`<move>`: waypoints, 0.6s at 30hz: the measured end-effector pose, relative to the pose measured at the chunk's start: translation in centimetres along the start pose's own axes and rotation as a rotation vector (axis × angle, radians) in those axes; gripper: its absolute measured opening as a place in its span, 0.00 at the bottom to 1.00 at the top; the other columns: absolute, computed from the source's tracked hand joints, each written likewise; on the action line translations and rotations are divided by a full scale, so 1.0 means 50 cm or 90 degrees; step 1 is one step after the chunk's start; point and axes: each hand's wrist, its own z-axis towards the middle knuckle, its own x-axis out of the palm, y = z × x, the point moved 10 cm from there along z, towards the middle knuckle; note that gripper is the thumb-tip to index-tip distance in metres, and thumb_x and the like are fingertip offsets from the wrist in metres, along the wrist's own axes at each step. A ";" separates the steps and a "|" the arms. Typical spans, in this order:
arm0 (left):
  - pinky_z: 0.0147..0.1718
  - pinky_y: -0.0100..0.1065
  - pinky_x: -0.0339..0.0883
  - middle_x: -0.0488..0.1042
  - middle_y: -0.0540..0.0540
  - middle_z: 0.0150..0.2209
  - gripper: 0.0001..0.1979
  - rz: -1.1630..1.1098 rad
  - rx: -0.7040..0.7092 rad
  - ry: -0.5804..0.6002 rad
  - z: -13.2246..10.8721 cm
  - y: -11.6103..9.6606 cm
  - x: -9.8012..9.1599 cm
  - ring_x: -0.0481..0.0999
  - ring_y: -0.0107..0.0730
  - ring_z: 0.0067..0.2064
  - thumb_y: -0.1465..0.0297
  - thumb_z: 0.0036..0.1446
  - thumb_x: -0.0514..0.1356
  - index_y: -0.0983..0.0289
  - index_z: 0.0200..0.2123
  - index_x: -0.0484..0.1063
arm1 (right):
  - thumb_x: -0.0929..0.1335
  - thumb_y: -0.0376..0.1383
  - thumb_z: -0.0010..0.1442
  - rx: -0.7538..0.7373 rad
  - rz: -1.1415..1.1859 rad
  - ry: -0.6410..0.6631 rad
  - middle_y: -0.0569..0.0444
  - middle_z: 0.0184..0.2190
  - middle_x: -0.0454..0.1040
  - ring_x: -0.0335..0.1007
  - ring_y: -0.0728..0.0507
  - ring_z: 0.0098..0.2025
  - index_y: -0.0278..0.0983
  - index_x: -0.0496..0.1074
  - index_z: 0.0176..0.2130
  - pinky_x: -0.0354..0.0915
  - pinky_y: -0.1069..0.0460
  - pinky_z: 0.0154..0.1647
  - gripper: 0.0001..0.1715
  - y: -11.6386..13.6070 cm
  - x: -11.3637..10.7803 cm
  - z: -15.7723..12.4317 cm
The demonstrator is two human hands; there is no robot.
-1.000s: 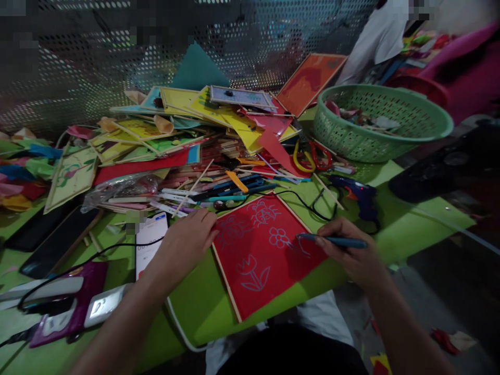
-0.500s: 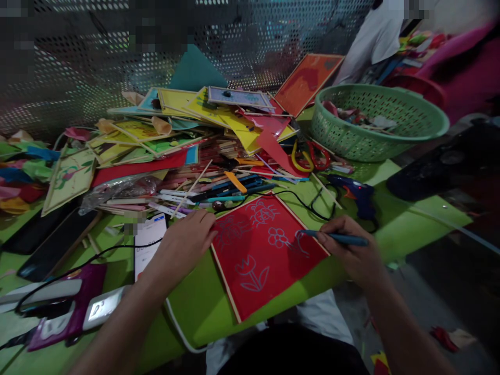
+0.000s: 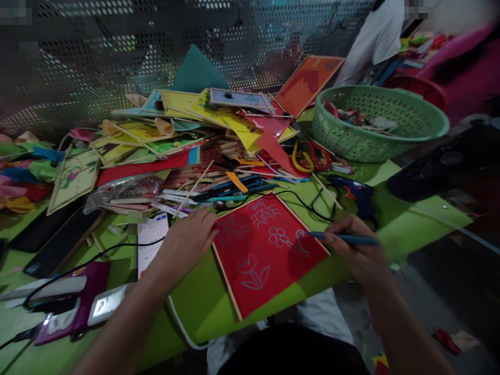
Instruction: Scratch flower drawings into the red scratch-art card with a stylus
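Red square panel (image 3: pixel 250 245) with thin pale wooden strips along its edges lies tilted on a lime-green worktop (image 3: pixel 187 312), directly in front of the seated person. Clock positions are taken from the panel's centre. Pale line drawings cover it: a round figure with rays near 12 o'clock, a fainter one near 10, a petalled flower in the middle, a tulip toward 7 and a curved outline toward 3. At 3 o'clock the right hand (image 3: pixel 353 247) grips a blue pen (image 3: pixel 357 239), its tip at that outline. At 9 o'clock the left hand (image 3: pixel 191 237) lies against the panel's left corner, fingers together; whether they pinch the edge cannot be told. Just beyond that hand is a lit phone (image 3: pixel 150 245). Loose pens (image 3: pixel 230 194) spread near 11 o'clock, below a heap of framed coloured pictures (image 3: pixel 234 117). Yellow-handled scissors (image 3: pixel 302 161) and a green basket (image 3: pixel 347 133) sit near 1 o'clock, a dark blue glue gun (image 3: pixel 361 198) at 2.
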 end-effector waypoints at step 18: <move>0.44 0.38 0.66 0.75 0.56 0.45 0.05 0.000 0.003 0.009 0.000 -0.001 -0.002 0.76 0.40 0.48 0.68 0.71 0.56 0.62 0.43 0.69 | 0.76 0.50 0.60 0.006 0.059 0.182 0.53 0.26 0.74 0.68 0.43 0.28 0.42 0.75 0.31 0.61 0.49 0.25 0.16 0.005 0.035 -0.021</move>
